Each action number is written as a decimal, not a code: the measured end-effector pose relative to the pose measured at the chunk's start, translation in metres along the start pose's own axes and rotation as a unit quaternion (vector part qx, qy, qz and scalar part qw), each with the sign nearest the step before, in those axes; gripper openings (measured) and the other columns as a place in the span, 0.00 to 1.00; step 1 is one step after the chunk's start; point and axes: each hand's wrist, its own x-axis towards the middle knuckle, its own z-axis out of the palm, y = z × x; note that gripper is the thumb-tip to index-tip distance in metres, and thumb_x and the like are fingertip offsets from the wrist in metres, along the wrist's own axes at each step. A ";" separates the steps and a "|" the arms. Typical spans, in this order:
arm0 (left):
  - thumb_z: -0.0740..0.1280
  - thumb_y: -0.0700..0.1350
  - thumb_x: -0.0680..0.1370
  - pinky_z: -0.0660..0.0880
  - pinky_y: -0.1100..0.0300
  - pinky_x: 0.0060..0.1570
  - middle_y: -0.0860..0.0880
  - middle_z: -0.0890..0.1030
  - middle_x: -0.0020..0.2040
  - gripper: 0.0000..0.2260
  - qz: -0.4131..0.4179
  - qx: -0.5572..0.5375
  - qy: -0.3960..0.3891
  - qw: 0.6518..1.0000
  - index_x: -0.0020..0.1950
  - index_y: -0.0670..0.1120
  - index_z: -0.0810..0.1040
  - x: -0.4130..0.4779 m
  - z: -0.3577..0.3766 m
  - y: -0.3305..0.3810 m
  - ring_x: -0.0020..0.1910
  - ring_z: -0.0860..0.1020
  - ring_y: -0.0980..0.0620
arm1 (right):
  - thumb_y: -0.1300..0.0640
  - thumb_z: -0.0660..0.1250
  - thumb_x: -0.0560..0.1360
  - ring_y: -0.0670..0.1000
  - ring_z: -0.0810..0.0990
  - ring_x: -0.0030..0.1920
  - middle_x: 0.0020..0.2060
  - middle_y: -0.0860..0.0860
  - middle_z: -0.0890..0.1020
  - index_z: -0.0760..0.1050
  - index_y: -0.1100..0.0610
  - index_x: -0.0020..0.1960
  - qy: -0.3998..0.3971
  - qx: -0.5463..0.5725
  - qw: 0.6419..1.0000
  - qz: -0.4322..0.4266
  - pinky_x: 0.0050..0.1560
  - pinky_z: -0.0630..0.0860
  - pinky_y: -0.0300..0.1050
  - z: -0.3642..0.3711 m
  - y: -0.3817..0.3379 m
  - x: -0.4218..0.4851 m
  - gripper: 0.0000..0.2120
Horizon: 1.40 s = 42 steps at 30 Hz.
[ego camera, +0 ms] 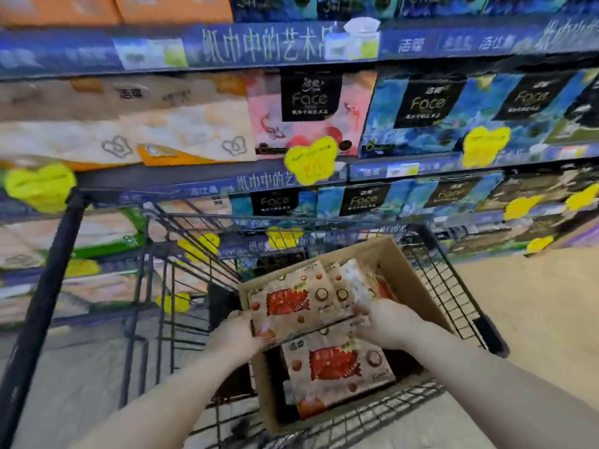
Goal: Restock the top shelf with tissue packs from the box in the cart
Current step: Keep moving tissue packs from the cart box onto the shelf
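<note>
A cardboard box (411,280) sits in a wire shopping cart (453,286). Inside it lie brown tissue packs with a red emblem. Both hands hold the near edge of the upper tissue pack (291,299): my left hand (240,332) grips its left corner, and my right hand (385,322) grips its right side. Another tissue pack (337,367) lies below it in the box, nearer to me. More packs stand behind, at the far right of the box. The top shelf (194,50) runs along the upper edge of the view, holding orange packs at its left.
Shelves of tissue packs fill the wall ahead, with blue, pink and beige packaging and yellow price tags (309,160). The cart's dark frame bar (48,286) rises at the left. Tan floor (534,303) lies to the right of the cart.
</note>
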 end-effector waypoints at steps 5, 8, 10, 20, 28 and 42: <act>0.64 0.58 0.75 0.73 0.56 0.58 0.44 0.74 0.64 0.23 -0.040 -0.025 -0.036 0.998 0.67 0.49 0.71 0.034 -0.006 0.011 0.62 0.74 0.44 | 0.49 0.63 0.76 0.54 0.74 0.63 0.66 0.53 0.73 0.67 0.52 0.70 -0.039 0.023 0.999 -0.008 0.59 0.72 0.44 -0.007 -0.006 0.050 0.23; 0.64 0.56 0.73 0.74 0.56 0.56 0.42 0.77 0.60 0.23 -0.049 -0.090 -0.063 0.993 0.64 0.44 0.73 0.048 0.002 0.013 0.60 0.76 0.43 | 0.48 0.61 0.77 0.54 0.76 0.61 0.71 0.51 0.68 0.63 0.51 0.73 -0.063 0.047 0.997 -0.003 0.55 0.75 0.44 -0.004 -0.005 0.076 0.26; 0.65 0.58 0.69 0.76 0.54 0.55 0.44 0.79 0.57 0.26 -0.057 -0.135 -0.051 0.988 0.60 0.44 0.77 0.056 0.012 0.010 0.57 0.78 0.45 | 0.50 0.62 0.78 0.53 0.77 0.59 0.69 0.51 0.69 0.61 0.52 0.73 -0.059 0.073 0.996 -0.007 0.52 0.77 0.41 -0.001 -0.004 0.094 0.26; 0.62 0.65 0.62 0.77 0.50 0.54 0.45 0.77 0.57 0.35 -0.174 -0.253 0.001 0.952 0.64 0.48 0.72 0.094 0.069 -0.003 0.55 0.77 0.45 | 0.46 0.70 0.73 0.55 0.74 0.59 0.59 0.53 0.74 0.62 0.57 0.71 -0.024 0.263 0.964 0.028 0.52 0.70 0.42 0.037 -0.006 0.189 0.33; 0.62 0.50 0.73 0.72 0.47 0.61 0.42 0.67 0.70 0.34 -0.233 -0.240 -0.010 0.943 0.78 0.52 0.53 0.107 0.072 0.012 0.63 0.71 0.40 | 0.40 0.73 0.67 0.56 0.76 0.59 0.59 0.54 0.77 0.67 0.55 0.69 -0.015 0.280 0.957 0.075 0.54 0.74 0.46 0.058 0.000 0.213 0.36; 0.74 0.56 0.68 0.73 0.53 0.56 0.43 0.71 0.65 0.37 -0.285 -0.331 -0.004 0.900 0.69 0.42 0.62 0.118 0.079 0.027 0.63 0.72 0.43 | 0.55 0.70 0.73 0.52 0.80 0.52 0.52 0.50 0.81 0.74 0.53 0.66 0.033 0.372 0.924 0.082 0.50 0.80 0.49 0.056 0.041 0.184 0.22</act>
